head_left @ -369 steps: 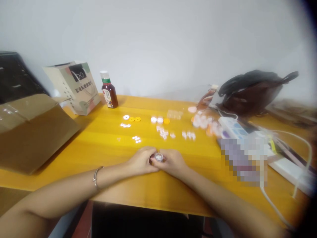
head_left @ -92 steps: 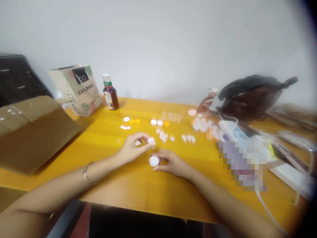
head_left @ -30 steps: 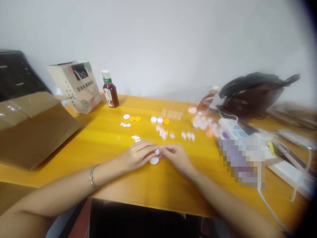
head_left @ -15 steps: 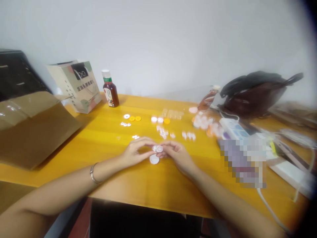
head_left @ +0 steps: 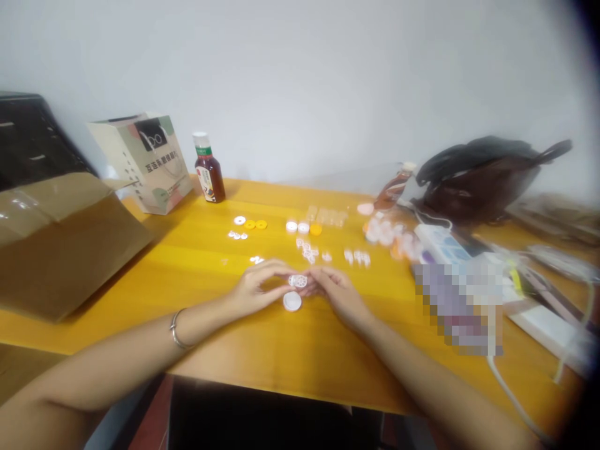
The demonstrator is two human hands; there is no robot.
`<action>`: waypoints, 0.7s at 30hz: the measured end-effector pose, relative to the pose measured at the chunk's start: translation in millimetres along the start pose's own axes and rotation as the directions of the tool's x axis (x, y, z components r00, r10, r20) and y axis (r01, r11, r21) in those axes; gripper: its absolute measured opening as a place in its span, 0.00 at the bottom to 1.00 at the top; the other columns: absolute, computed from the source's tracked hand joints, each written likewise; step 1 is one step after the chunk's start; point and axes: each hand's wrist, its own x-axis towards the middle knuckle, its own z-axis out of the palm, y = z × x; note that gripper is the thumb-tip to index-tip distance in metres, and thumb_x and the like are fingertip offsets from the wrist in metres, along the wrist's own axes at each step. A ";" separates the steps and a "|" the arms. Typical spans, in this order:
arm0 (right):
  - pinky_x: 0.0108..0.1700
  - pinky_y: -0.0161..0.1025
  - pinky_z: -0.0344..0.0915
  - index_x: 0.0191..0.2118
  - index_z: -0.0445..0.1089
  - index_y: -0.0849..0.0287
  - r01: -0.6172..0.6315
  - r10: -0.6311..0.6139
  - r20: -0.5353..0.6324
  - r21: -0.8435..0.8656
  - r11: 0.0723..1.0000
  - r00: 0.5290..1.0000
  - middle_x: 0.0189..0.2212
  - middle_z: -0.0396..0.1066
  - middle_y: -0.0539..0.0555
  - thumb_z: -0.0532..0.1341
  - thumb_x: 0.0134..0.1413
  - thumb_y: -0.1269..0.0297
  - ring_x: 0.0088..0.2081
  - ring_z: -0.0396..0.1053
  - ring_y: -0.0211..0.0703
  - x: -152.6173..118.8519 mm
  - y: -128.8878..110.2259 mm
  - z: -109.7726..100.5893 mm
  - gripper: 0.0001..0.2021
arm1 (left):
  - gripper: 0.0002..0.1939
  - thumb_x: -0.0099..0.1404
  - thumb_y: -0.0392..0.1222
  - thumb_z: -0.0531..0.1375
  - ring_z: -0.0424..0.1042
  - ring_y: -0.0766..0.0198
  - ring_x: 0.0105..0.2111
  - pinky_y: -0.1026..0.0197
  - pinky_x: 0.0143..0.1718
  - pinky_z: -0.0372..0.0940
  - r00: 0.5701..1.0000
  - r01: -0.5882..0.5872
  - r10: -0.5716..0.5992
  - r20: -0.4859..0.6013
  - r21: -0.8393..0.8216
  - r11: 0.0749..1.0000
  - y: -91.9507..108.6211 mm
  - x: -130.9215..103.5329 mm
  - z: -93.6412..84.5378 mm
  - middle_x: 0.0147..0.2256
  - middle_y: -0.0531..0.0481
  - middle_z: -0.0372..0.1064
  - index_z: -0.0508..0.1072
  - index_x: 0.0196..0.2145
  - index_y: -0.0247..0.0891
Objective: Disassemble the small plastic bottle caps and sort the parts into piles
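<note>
My left hand [head_left: 263, 289] pinches a small white plastic piece [head_left: 297, 280] with round, spoked openwork, holding it above the table between thumb and fingertips. My right hand [head_left: 336, 292] is closed at the piece's right edge, its fingertips against it. Just below the piece lies a round white disc [head_left: 292, 302], like a cap or shallow lid, on the table. Beyond my hands, small white parts [head_left: 307, 251] sit in loose groups, blurred. Farther back are a row of white and yellow round caps [head_left: 304, 227] and yellow rings [head_left: 255, 224].
An open cardboard box [head_left: 70, 250] and a paper bag [head_left: 152, 162] stand left, beside an upright drink bottle [head_left: 209, 172]. On the right are a tilted bottle [head_left: 396, 186], a pile of caps [head_left: 387, 231], a dark bag [head_left: 482, 181], a white power strip [head_left: 438, 242] and cables.
My right thumb and fingertips have shifted slightly at the piece's right edge, showing more of it. My left hand keeps its place, and the things on the table have not moved.
</note>
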 end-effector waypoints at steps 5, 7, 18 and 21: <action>0.36 0.37 0.67 0.34 0.69 0.59 0.002 -0.003 -0.013 -0.073 0.997 1.000 0.26 0.74 0.50 0.65 0.45 0.59 0.28 0.71 0.36 -0.5 -0.8 3.6 0.11 | 0.12 0.58 0.34 0.61 0.70 0.64 0.37 0.60 0.40 0.67 0.999 -0.038 0.038 0.001 0.004 0.999 -0.4 0.8 0.8 0.37 0.43 0.71 0.70 0.42 0.34; 0.35 0.36 0.67 0.33 0.69 0.59 0.006 -0.008 -0.023 -0.077 0.997 1.000 0.26 0.73 0.50 0.65 0.44 0.60 0.28 0.71 0.36 -1.5 -1.2 6.7 0.11 | 0.13 0.58 0.34 0.61 0.70 0.64 0.37 0.60 0.39 0.67 0.998 -0.062 0.062 0.007 0.014 0.998 0.3 0.4 1.0 0.36 0.43 0.71 0.69 0.42 0.34; 0.27 0.33 0.64 0.24 0.64 0.59 0.094 -0.106 -0.122 -0.100 0.991 0.987 0.18 0.68 0.46 0.64 0.45 0.58 0.20 0.65 0.33 -2.6 2.2 13.5 0.11 | 0.11 0.55 0.32 0.63 0.70 0.65 0.31 0.63 0.31 0.66 0.975 -0.222 0.224 -0.008 0.095 0.970 2.0 -2.4 -1.3 0.31 0.45 0.71 0.69 0.37 0.33; 0.28 0.34 0.63 0.25 0.66 0.59 0.131 -0.180 -0.241 -0.208 0.969 0.953 0.19 0.68 0.47 0.63 0.46 0.56 0.22 0.64 0.34 6.9 4.0 -1.1 0.11 | 0.11 0.55 0.33 0.63 0.70 0.65 0.32 0.62 0.33 0.66 0.984 -0.171 0.174 -0.031 0.081 0.982 -0.4 -1.1 -2.1 0.32 0.45 0.71 0.69 0.37 0.33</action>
